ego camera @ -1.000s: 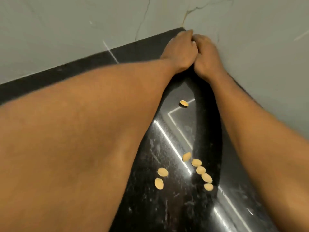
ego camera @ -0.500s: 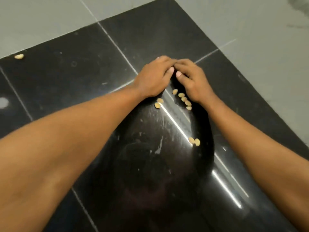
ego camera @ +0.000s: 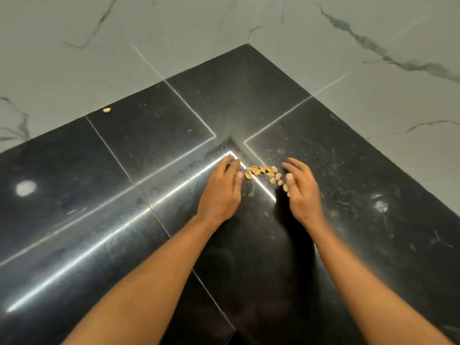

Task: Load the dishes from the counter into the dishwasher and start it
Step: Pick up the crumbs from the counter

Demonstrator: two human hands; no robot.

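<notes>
Pistachio shells point(ego camera: 267, 173): 1 heap on black tiled surface point(ego camera: 124, 170), flanked by left hand point(ego camera: 220, 192) at 9 o'clock and right hand point(ego camera: 302, 192) at 3 o'clock, fingers straight, nothing held. Palm edges are best kept down. No dishes or dishwasher seen.

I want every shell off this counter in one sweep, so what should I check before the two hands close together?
1. Small tan nut shells lie in one cluster between the hands: ok.
2. Left hand open, fingers straight, beside the cluster: ok.
3. Right hand open on the cluster's other side: ok.
4. Nothing left outside the sweep: not ok; a lone tan shell lies far off at the back edge of the glossy black stone counter, by the wall.
5. No shells hidden under the right hand: cannot tell.
</notes>
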